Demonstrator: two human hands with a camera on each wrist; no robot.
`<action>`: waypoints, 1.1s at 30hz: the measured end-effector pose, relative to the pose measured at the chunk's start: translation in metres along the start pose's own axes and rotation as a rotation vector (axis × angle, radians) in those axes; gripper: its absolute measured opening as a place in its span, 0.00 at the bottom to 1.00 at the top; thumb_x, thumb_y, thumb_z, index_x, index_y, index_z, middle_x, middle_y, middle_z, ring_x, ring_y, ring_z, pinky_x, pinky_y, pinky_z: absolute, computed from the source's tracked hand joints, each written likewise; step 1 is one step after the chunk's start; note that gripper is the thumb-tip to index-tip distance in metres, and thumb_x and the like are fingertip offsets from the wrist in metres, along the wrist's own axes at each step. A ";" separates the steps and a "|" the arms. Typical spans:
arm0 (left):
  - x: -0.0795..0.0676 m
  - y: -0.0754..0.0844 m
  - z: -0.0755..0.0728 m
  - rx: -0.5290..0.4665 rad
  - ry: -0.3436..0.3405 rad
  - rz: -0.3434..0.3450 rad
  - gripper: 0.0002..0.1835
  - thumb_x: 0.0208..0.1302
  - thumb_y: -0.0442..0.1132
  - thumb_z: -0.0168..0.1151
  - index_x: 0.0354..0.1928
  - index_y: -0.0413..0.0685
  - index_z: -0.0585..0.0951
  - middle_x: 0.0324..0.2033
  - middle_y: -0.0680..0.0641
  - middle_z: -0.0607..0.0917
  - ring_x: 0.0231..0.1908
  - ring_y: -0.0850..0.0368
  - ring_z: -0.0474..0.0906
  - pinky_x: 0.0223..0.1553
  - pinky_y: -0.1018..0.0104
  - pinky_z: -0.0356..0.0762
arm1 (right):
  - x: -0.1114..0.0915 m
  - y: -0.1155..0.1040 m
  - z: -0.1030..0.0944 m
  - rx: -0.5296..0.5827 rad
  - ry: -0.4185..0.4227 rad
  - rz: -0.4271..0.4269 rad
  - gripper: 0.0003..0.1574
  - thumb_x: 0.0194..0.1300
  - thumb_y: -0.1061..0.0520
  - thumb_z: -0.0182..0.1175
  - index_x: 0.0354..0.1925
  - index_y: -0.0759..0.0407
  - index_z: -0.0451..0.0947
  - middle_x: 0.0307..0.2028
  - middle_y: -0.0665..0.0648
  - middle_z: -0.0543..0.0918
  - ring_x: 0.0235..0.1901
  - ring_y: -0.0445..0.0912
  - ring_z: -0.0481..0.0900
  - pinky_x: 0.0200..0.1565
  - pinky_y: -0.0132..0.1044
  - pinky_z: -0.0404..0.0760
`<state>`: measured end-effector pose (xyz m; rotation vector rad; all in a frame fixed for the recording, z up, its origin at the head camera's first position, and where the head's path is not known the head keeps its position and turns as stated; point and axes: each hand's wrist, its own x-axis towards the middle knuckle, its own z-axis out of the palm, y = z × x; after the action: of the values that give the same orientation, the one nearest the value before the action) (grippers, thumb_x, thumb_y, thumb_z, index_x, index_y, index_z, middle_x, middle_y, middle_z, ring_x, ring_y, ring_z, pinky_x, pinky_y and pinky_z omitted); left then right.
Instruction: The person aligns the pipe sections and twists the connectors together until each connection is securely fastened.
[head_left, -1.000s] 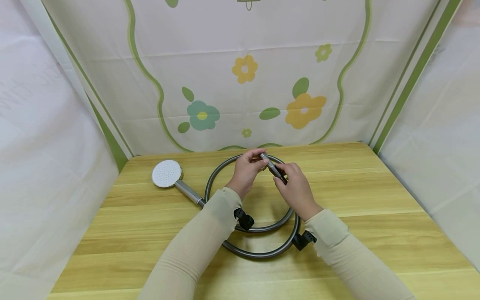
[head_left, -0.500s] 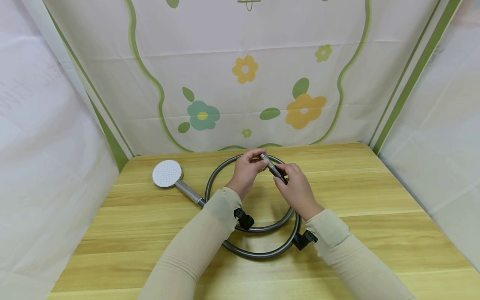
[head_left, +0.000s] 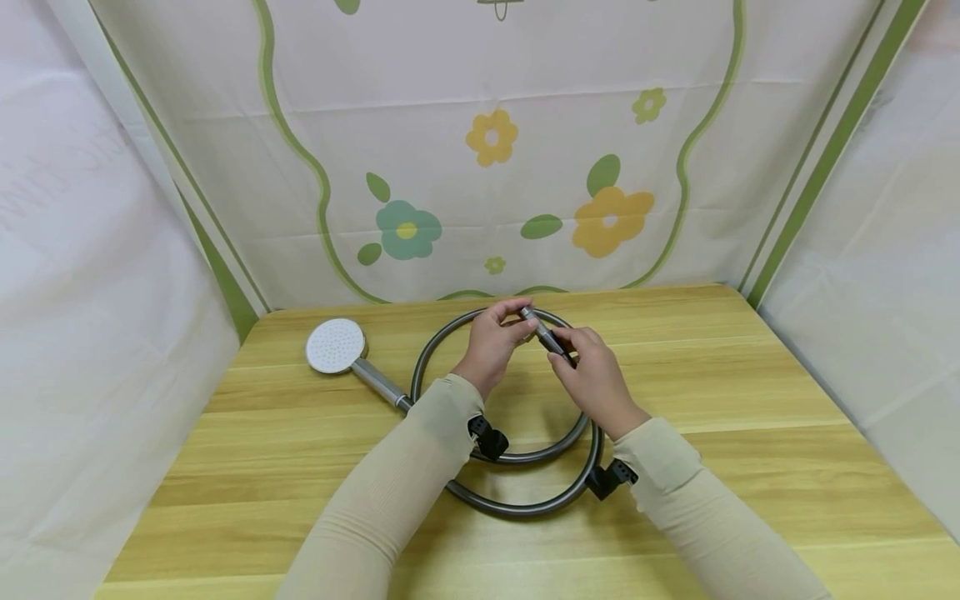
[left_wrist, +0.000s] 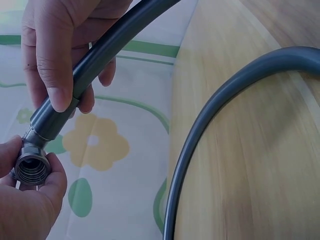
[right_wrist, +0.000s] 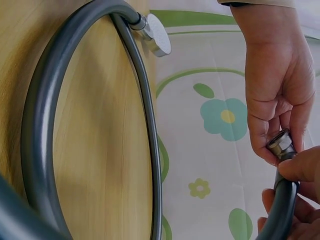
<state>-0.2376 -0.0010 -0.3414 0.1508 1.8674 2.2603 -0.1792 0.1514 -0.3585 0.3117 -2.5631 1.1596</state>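
Note:
A long dark grey shower hose (head_left: 525,510) lies in loops on the table, and its free end is raised off it between both hands. My left hand (head_left: 489,343) pinches the metal connector nut (left_wrist: 33,167) at that end between thumb and fingers. The nut's round threaded opening faces the camera in the left wrist view. Just behind the nut, my right hand (head_left: 594,373) grips the hose end's smooth dark sleeve (left_wrist: 52,120). A shower head (head_left: 335,346) with a white spray face and silver handle rests at the left, joined to the hose's other end.
The wooden table (head_left: 750,500) runs back to a white cloth wall (head_left: 487,192) printed with flowers. Plain white cloth hangs at the left and right sides. Parts of the hose loops (right_wrist: 42,115) pass under and beside both forearms.

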 end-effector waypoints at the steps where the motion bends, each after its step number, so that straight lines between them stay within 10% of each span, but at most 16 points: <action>1: 0.000 0.000 0.000 0.000 0.001 0.000 0.20 0.64 0.29 0.62 0.59 0.44 0.78 0.57 0.44 0.77 0.53 0.50 0.77 0.53 0.61 0.78 | 0.000 0.000 0.000 0.003 -0.003 0.001 0.23 0.66 0.62 0.61 0.57 0.69 0.74 0.46 0.63 0.77 0.46 0.53 0.78 0.38 0.43 0.81; 33: -0.001 -0.003 0.002 0.021 0.006 -0.011 0.20 0.65 0.29 0.61 0.59 0.44 0.78 0.59 0.42 0.75 0.52 0.51 0.78 0.54 0.60 0.78 | 0.000 0.004 -0.001 0.066 -0.056 0.074 0.24 0.68 0.60 0.59 0.59 0.69 0.73 0.46 0.63 0.78 0.45 0.52 0.79 0.40 0.42 0.82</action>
<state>-0.2357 0.0010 -0.3437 0.1369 1.8902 2.2369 -0.1804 0.1550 -0.3608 0.2706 -2.6088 1.2809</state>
